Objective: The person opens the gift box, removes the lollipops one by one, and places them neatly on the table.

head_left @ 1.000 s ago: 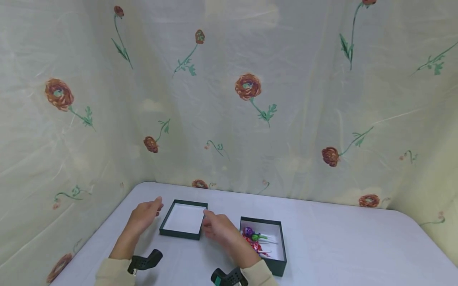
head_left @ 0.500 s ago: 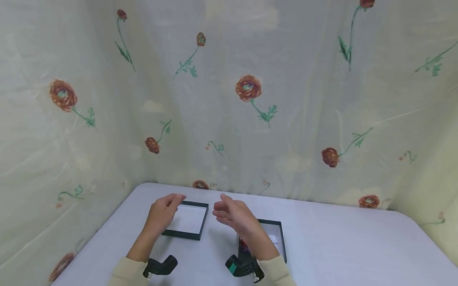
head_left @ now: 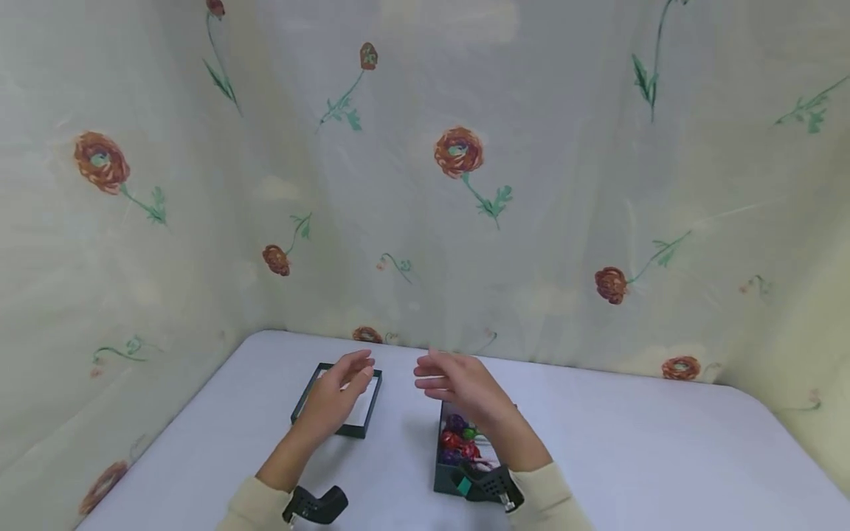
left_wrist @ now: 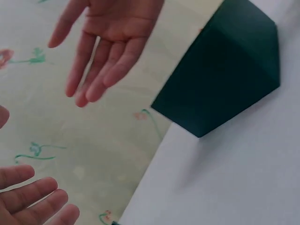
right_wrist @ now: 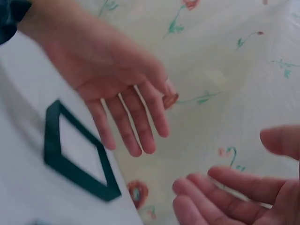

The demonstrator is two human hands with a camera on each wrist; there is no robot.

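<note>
In the head view my left hand (head_left: 334,394) hovers above the shallow dark green box lid (head_left: 354,431), hiding part of it. The lid lies with its white inside up. My right hand (head_left: 470,387) is in the air above the far side of a deeper dark green box (head_left: 446,479). Wrapped lollipops (head_left: 458,442) in red, purple and green lie in this box. Both hands hold nothing; the palms face each other with fingers extended. The left wrist view shows the box's outer walls (left_wrist: 220,70), while the lid (right_wrist: 70,171) appears in the right wrist view.
A white table (head_left: 631,450) carries the lid on the left and the box nearer the middle. A pale curtain (head_left: 531,221) with printed flowers hangs behind and along the sides. Black cameras are strapped to both wrists, the right one (head_left: 488,483) overlapping the box.
From beside the lid, both hands have lifted and moved right. The right hand has left the lid's edge and is now above the box. Lid and box stay in place; the view has tilted slightly.
</note>
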